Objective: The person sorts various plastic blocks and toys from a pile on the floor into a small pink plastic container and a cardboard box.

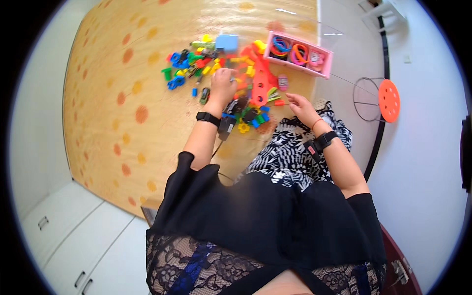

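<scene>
My left hand point(223, 86) reaches into a pile of toy building blocks point(200, 63) in red, yellow, blue and green. Its fingers are curled down among the pieces, slightly blurred, and what they hold is hidden. To the right of it lies a long orange-red toy piece point(259, 84) with round holes. Past that piece, above the patterned cloth, my right hand point(302, 109) has its fingers apart and nothing visible in them. Near its fingertips are a small red block point(280, 103) and a small pink oval thing point(282, 82).
A pink divided box point(322, 69) with coloured rings stands at the far right of the table point(98, 113). A light blue block point(226, 43) sits behind the pile. Black-and-white cloth point(295, 147) covers my lap. An orange-topped stool point(389, 101) stands at the right.
</scene>
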A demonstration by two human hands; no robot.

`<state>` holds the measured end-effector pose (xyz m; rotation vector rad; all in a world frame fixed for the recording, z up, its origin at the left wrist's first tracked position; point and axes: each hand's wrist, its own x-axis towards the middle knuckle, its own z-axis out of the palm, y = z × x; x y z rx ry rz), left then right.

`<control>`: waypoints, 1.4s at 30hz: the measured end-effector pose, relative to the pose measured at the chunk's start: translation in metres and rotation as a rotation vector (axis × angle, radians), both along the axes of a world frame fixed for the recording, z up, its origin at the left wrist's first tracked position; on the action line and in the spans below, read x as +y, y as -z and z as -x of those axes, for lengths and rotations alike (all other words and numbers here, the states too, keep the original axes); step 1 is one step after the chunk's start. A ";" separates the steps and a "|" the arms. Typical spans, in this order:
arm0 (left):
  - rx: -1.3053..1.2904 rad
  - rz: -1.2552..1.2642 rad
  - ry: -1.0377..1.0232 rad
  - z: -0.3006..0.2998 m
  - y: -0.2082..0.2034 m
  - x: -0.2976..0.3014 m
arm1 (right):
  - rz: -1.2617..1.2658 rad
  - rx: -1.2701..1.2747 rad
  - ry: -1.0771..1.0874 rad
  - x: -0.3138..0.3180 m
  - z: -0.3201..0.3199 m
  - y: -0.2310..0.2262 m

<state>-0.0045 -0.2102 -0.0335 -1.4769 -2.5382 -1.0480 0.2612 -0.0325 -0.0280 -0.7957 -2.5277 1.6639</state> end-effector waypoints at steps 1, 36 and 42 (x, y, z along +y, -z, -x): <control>-0.049 0.029 0.035 -0.003 -0.009 0.011 | 0.022 -0.005 0.035 0.005 0.001 -0.005; -0.591 0.237 -0.055 -0.045 -0.022 -0.084 | 0.812 -0.124 0.451 -0.010 -0.062 -0.094; -0.532 0.567 -0.323 -0.043 -0.003 -0.105 | 0.837 0.008 0.644 -0.010 -0.076 -0.096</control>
